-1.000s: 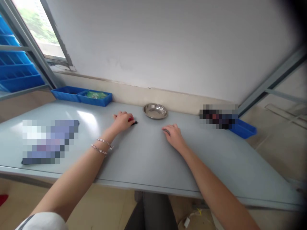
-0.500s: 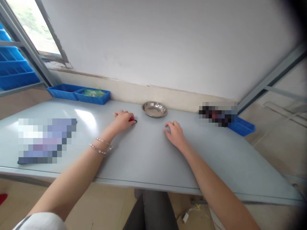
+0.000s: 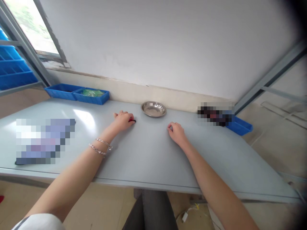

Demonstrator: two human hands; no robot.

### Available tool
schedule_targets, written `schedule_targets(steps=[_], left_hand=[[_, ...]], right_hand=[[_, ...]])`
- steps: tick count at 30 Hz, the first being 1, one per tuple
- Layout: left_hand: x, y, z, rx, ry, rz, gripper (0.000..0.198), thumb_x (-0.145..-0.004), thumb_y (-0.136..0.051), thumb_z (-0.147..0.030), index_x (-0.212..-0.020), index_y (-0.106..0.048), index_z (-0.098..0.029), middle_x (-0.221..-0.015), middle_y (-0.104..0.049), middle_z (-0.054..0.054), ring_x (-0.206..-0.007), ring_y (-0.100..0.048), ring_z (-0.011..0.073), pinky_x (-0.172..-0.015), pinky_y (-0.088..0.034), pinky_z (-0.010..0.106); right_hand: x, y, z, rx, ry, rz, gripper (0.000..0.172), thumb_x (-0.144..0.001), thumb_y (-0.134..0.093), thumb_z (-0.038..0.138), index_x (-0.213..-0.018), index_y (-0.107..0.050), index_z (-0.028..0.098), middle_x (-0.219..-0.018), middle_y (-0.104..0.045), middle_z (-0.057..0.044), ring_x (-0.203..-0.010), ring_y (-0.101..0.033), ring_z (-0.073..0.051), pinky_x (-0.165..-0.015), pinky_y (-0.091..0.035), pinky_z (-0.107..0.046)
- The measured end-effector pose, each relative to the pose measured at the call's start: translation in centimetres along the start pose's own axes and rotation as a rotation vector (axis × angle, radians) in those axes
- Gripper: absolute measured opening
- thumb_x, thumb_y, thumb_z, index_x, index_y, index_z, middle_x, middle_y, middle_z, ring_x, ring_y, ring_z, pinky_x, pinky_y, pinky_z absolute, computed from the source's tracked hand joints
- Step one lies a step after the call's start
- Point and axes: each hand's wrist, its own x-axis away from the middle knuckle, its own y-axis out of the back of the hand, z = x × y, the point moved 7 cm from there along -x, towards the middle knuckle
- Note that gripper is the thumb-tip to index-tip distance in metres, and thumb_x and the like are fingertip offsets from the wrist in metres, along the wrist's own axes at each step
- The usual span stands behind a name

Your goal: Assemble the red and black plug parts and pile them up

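My left hand (image 3: pixel 123 121) rests on the grey table (image 3: pixel 148 153), its fingers curled round a small red object with a black end (image 3: pixel 131 120). Most of that object is hidden by the hand, so its kind cannot be told. Beyond and between the hands sits a shallow, round steel dish (image 3: pixel 153 110); neither hand touches it. My right hand (image 3: pixel 177 131) lies to the right of the dish, thumb and fingers bent together, and nothing shows in its grip.
Two blue bins (image 3: pixel 92 97) stand at the back left, one with green packets (image 3: pixel 92 92). A blurred-out flat item (image 3: pixel 46 140) lies at the left. Another blurred item (image 3: pixel 214 115) and a blue tray (image 3: pixel 240 125) are at the right. A wall (image 3: pixel 155 48) rises behind the table.
The thumb and fingers of my right hand have drawn together from a looser, parted pose. My left hand keeps its hold on the red object. The view has shifted slightly.
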Motion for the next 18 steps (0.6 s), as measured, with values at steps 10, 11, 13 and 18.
schedule_targets(steps=[10, 11, 13, 18], left_hand=[[0.0, 0.1, 0.1, 0.008, 0.017, 0.000, 0.021, -0.078, -0.044, -0.032, -0.084, -0.060, -0.021, -0.089, -0.059, 0.009, -0.093, -0.044, 0.0288, -0.073, -0.027, 0.039], [0.0, 0.1, 0.1, 0.007, 0.020, 0.000, 0.021, -0.078, -0.044, -0.032, -0.084, -0.060, -0.021, -0.090, -0.059, 0.009, -0.093, -0.044, 0.0287, -0.073, -0.027, 0.039], [0.0, -0.1, 0.2, 0.002, 0.026, 0.000, 0.021, -0.078, -0.044, -0.033, -0.083, -0.060, -0.021, -0.090, -0.059, 0.009, -0.093, -0.044, 0.0287, -0.073, -0.027, 0.039], [-0.2, -0.4, 0.3, -0.005, 0.015, -0.004, 0.020, -0.076, -0.046, -0.033, -0.082, -0.061, -0.021, -0.088, -0.059, 0.009, -0.092, -0.044, 0.0291, -0.072, -0.027, 0.039]], right_hand=[[-0.5, 4.8, -4.7, -0.278, -0.265, -0.225, 0.015, -0.072, -0.048, 0.028, -0.074, -0.058, 0.016, -0.058, -0.050, 0.000, -0.054, -0.046, -0.013, -0.056, -0.034, -0.025], [-0.5, 4.6, -4.8, -0.272, -0.268, -0.212, 0.016, -0.072, -0.048, 0.029, -0.075, -0.059, 0.016, -0.058, -0.050, 0.000, -0.054, -0.046, -0.014, -0.055, -0.034, -0.025], [-0.7, 3.7, -4.7, -0.207, -0.245, -0.163, 0.018, -0.073, -0.049, 0.030, -0.077, -0.060, 0.016, -0.059, -0.050, -0.001, -0.056, -0.047, -0.015, -0.057, -0.035, -0.026], [-1.0, 1.4, -3.8, 0.038, -0.155, -0.117, 0.024, -0.077, -0.048, 0.033, -0.090, -0.062, 0.018, -0.076, -0.054, -0.008, -0.078, -0.050, -0.022, -0.067, -0.037, -0.033]])
